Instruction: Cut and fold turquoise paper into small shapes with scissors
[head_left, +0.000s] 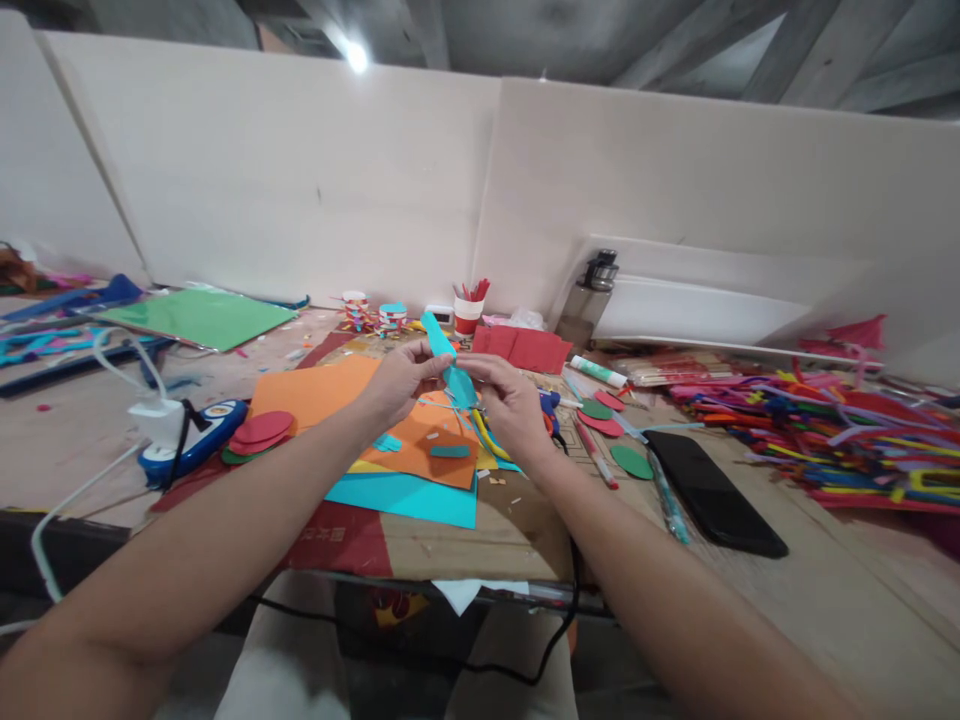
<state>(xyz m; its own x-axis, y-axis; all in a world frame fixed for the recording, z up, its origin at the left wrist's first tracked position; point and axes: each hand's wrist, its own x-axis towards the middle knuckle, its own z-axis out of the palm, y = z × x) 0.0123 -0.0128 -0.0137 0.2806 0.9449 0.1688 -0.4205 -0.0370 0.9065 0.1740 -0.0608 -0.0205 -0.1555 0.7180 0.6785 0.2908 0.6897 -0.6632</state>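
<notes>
A strip of light-blue paper (437,336) is held up between my two hands over the table. My left hand (405,378) pinches it from the left, thumb on the paper. From the right, the fingers of my right hand (506,395) are closed on its lower part, which looks bent or folded. Below my hands lie orange paper sheets (431,452) with small blue paper pieces (386,442) on them, and a light-blue sheet (412,500) under those. A yellow-handled tool (489,440), partly hidden, sits beneath my right hand.
Red paper circles (262,430) and a blue power strip (191,445) lie left. To the right are a black phone (716,490), a glue stick (598,372), pens (596,455) and many pipe cleaners (847,430). Behind stand a paper cup (469,315) and a bottle (589,295).
</notes>
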